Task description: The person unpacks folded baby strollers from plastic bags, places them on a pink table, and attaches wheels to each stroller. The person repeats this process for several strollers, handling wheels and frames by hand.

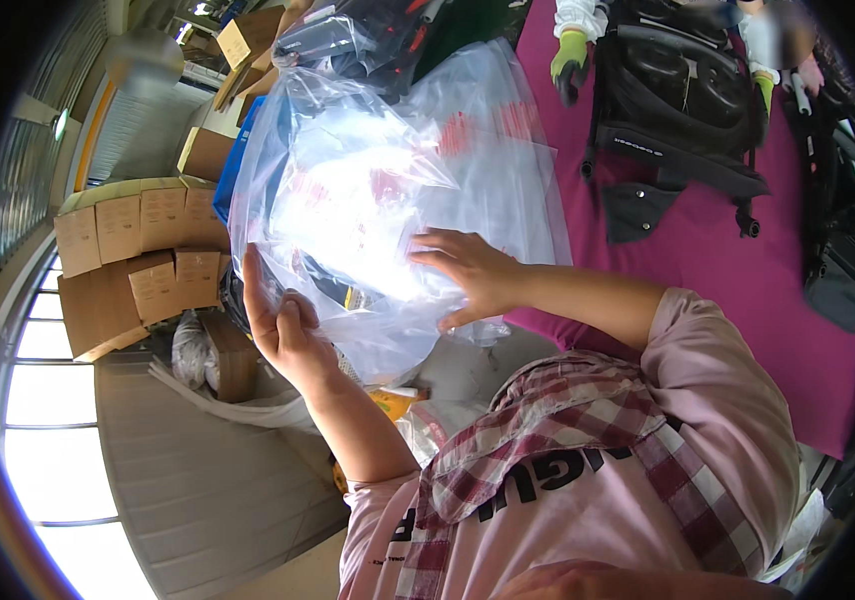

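A large clear plastic bag with bright glare spreads in front of me. My left hand is at its near left edge, index finger stretched along the film and thumb bent in; it appears to pinch the edge. My right hand lies on the bag's right part with its fingers spread. Under the film near my left hand, something dark with a yellow label shows in part. More clear bags with red print lie flat to the right. A dark item wrapped in plastic sits at the far end.
A magenta-covered table extends to the right, bearing a black folding frame with fabric. Another person's gloved hand is beside that frame. Cardboard boxes and a blue bin stand on the left. More black frames line the far right.
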The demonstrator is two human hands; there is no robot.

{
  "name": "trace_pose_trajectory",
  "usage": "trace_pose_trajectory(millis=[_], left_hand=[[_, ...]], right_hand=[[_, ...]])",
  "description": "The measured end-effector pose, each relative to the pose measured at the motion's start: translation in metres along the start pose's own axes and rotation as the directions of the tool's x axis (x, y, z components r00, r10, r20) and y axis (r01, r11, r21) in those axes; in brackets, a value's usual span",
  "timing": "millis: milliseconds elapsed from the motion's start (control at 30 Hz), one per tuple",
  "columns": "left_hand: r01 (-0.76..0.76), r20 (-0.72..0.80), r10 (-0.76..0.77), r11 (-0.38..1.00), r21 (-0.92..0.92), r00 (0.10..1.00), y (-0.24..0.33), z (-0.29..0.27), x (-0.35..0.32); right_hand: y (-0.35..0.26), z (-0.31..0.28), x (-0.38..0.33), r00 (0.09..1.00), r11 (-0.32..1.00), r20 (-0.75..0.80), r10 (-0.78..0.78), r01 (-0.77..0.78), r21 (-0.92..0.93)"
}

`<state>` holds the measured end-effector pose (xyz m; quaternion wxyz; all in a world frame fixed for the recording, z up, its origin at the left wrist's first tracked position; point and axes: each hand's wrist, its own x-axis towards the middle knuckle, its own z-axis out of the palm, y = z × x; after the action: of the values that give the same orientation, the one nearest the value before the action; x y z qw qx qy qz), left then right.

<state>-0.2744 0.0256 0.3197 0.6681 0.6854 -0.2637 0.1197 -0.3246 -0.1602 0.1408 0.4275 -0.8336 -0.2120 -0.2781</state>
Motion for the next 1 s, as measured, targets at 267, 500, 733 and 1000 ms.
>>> trace_pose_trajectory(millis=[267,500,733,1000], left_hand=[[0.040,0.102,-0.035,0.998,-0.047,0.994,-0.019,0.053,0.054],[0.172,0.303,-0.056,0.913,-0.370,0.951,-0.082,0.097,0.100],[0.272,0.479,-0.044,0.867,-0.417,0.877,-0.110,0.196,0.119],[0.163,0.689,-0.071,0.984,-0.068,0.721,-0.107,0.338,0.104]], right_hand=[[0.067,0.014,-0.015,0.812,0.940,0.485,0.324,-0.334,-0.069],[0.110,-0.030,-0.088,0.722,0.722,0.092,0.686,-0.658,-0.215],[0.097,-0.083,-0.148,0.606,0.591,-0.108,0.788,-0.794,-0.142],[0.090,-0.140,-0.248,0.489,0.553,-0.377,0.786,-0.829,0.078]])
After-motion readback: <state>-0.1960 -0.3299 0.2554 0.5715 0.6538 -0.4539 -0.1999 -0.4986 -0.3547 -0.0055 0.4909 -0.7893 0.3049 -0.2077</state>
